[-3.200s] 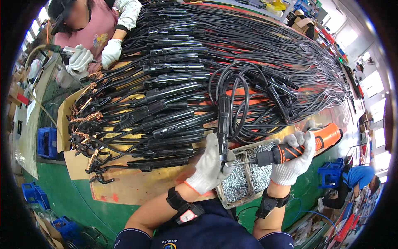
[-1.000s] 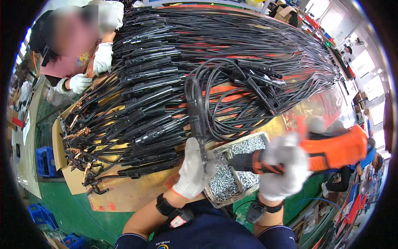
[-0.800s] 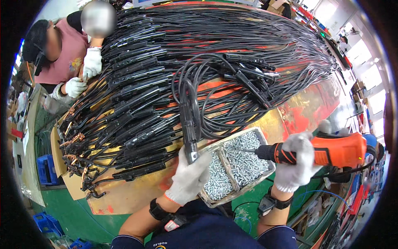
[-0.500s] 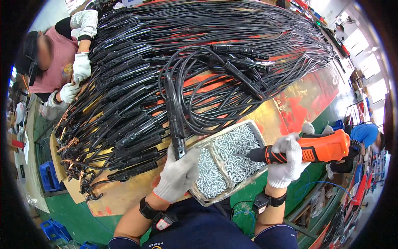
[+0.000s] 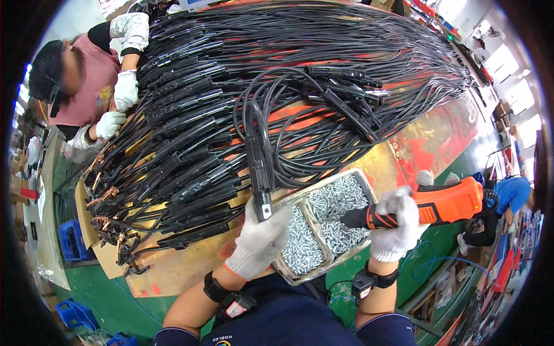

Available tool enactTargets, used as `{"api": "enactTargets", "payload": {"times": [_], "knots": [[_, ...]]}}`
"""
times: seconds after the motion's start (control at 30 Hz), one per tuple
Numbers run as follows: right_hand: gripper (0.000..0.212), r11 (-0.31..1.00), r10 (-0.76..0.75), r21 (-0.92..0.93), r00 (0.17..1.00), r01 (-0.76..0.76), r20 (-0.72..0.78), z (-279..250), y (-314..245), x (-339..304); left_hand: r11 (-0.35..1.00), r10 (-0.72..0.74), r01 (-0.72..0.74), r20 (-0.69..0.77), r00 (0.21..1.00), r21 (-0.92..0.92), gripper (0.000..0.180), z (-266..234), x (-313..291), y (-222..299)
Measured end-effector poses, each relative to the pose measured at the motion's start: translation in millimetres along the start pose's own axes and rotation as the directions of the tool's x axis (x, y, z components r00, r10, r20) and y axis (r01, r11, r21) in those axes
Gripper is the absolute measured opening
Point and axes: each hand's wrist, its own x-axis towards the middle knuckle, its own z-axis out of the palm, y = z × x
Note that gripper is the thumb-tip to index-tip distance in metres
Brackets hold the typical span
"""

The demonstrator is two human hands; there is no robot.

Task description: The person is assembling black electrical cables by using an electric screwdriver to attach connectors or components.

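Observation:
My left hand [image 5: 259, 237], in a white knit glove, grips the lower end of a black electrode holder [image 5: 258, 167]. A small metal fitting shows at that end, and a black cable loops from its far end. My right hand [image 5: 396, 224], also gloved, is closed around the dark front part of an orange power screwdriver [image 5: 451, 202]. The driver points left, its nose above the right compartment of a worn tray [image 5: 319, 232]. Small silver screws [image 5: 301, 245] fill both compartments. Whether a screw sits on the driver's tip, I cannot tell.
Rows of black holders [image 5: 190, 135] with long cables [image 5: 346, 34] cover the table [image 5: 430, 135]. Bare copper ends [image 5: 109, 196] lie at its left edge. A co-worker's gloved hands [image 5: 126, 91] work at the far left. Another person in blue [image 5: 511, 193] bends at the right.
The table, tray and holder have shifted slightly right in the picture. My left hand keeps its hold on the electrode holder. The screwdriver's nose has moved a little left over the screws.

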Motion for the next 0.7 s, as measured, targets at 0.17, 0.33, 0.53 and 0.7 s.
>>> {"api": "enactTargets", "payload": {"times": [0.17, 0.33, 0.53, 0.7], "knots": [[0.026, 0.991, 0.014, 0.136, 0.999, -0.009, -0.036, 5.4, -11.5, 17.3, 0.997, 0.042, -0.043, 0.016, 0.999, 0.057, 0.052, -2.4, 1.5, -2.5], [0.014, 0.906, 0.043, 0.418, 0.998, -0.06, 0.05, 31.0, -9.2, 29.0, 1.0, 0.003, -0.004, 0.053, 0.999, 0.016, 0.061, -7.2, 0.9, -1.9], [0.01, 0.909, 0.077, 0.403, 0.993, -0.109, 0.094, 59.7, 24.6, 13.6, 0.998, -0.006, 0.012, 0.093, 0.996, -0.062, 0.071, -14.7, 1.9, -1.6], [0.01, 0.888, 0.131, 0.424, 0.982, -0.176, 0.133, 66.5, 34.9, 8.3, 0.997, 0.0, 0.011, 0.142, 0.99, -0.078, 0.079, -19.9, 6.7, -4.6]]}}
